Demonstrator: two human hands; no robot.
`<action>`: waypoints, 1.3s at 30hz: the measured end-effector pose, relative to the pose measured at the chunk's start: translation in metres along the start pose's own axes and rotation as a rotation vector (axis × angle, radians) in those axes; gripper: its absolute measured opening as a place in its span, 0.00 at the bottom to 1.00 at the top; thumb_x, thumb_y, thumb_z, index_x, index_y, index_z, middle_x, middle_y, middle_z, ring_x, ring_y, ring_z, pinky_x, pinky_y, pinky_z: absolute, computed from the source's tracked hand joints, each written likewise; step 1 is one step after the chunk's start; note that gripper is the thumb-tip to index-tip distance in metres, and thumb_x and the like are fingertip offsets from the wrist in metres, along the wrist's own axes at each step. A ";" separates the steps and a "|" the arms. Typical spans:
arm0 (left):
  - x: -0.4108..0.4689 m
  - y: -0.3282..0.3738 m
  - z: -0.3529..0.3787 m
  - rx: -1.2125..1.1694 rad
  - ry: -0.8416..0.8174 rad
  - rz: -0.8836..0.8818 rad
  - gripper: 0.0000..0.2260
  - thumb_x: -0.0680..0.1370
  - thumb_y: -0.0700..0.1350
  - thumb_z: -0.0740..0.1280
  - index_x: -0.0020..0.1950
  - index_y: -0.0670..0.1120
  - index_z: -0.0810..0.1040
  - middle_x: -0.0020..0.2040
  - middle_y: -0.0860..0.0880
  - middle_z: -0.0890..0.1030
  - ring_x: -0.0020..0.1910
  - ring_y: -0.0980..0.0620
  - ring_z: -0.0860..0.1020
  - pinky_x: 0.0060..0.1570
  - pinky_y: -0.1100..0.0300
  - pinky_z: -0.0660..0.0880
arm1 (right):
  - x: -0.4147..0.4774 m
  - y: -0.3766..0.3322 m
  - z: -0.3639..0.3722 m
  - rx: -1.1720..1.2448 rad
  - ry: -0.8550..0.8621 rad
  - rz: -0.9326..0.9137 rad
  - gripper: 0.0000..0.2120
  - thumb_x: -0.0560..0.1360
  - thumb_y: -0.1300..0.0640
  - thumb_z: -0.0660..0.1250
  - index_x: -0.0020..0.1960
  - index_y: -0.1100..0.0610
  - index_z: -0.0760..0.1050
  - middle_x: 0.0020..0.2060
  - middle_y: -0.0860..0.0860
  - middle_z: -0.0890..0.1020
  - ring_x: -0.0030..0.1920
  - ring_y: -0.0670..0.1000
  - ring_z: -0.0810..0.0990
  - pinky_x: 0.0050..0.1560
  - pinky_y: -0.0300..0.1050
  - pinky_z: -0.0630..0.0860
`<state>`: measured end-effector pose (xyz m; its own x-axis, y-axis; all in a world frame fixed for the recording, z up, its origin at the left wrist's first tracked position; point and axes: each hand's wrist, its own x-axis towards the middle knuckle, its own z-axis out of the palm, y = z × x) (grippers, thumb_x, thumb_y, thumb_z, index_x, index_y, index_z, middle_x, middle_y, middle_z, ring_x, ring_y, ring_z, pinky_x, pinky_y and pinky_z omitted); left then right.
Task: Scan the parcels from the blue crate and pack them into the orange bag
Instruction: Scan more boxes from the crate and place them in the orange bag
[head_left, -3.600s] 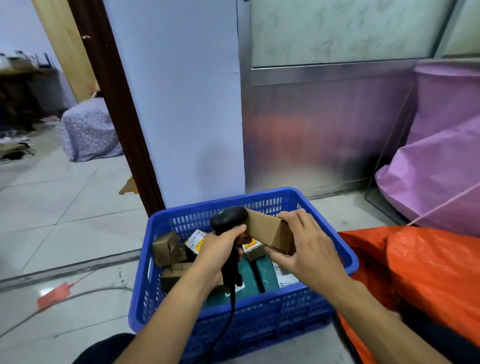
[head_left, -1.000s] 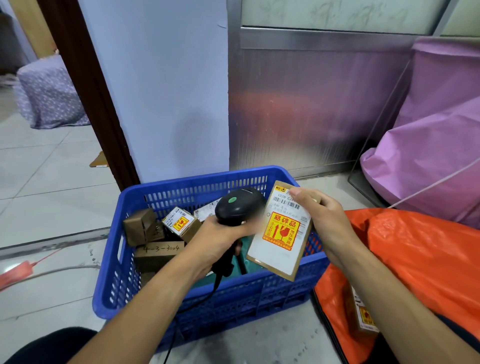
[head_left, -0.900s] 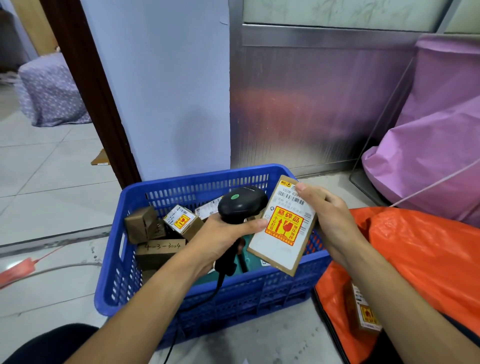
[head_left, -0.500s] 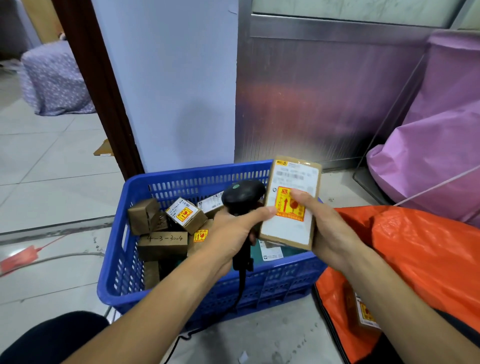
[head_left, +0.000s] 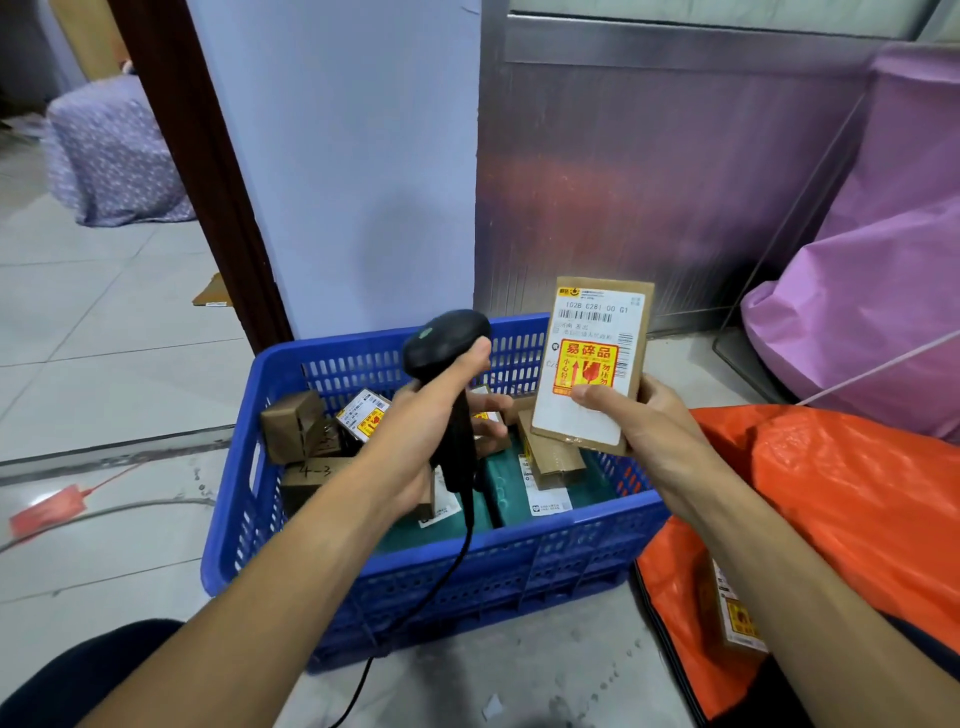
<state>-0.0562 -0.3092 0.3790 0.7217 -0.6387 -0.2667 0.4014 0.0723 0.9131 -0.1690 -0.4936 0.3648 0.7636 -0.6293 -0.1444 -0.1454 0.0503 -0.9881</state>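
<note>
Several parcels (head_left: 293, 423) fill the blue crate (head_left: 519, 566); a lone packet (head_left: 735, 618) lies in the orange bag (head_left: 857, 493) beside it. Above the crate, the left hand (head_left: 415, 441) grips a scanner (head_left: 441, 338), and the right hand (head_left: 649, 431) holds a labelled box (head_left: 592, 353).

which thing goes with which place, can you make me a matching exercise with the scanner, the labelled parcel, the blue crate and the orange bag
Things
1. scanner
2. labelled parcel
3. blue crate
4. orange bag

Places
A. on the floor, with small boxes inside
B. held up by the right hand, label towards the camera
C. gripped by the left hand, above the crate
D. to the right of the crate, with another parcel in its opening

Pairs: 1-C, 2-B, 3-A, 4-D
</note>
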 end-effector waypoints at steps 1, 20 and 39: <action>0.000 0.004 -0.002 0.002 -0.025 0.012 0.24 0.73 0.58 0.73 0.62 0.45 0.82 0.40 0.43 0.84 0.34 0.47 0.78 0.41 0.54 0.81 | 0.002 0.000 -0.003 0.002 0.026 -0.018 0.16 0.74 0.58 0.76 0.60 0.52 0.80 0.50 0.47 0.88 0.49 0.47 0.88 0.49 0.43 0.83; -0.001 -0.004 -0.006 0.017 -0.222 0.045 0.11 0.72 0.46 0.72 0.34 0.46 0.72 0.27 0.49 0.64 0.21 0.52 0.62 0.26 0.59 0.64 | 0.009 0.011 -0.014 -0.234 0.089 -0.050 0.23 0.72 0.51 0.79 0.63 0.50 0.75 0.55 0.45 0.85 0.53 0.48 0.85 0.58 0.54 0.83; -0.003 -0.004 -0.003 0.108 -0.183 0.002 0.14 0.74 0.46 0.71 0.33 0.47 0.69 0.27 0.48 0.63 0.21 0.51 0.61 0.27 0.58 0.63 | 0.005 0.006 -0.013 -0.274 0.051 -0.059 0.20 0.73 0.51 0.78 0.61 0.48 0.76 0.56 0.45 0.85 0.55 0.47 0.84 0.58 0.51 0.82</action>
<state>-0.0588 -0.3056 0.3750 0.6038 -0.7679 -0.2138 0.3307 -0.0027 0.9437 -0.1742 -0.5063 0.3586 0.7444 -0.6632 -0.0773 -0.2712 -0.1945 -0.9427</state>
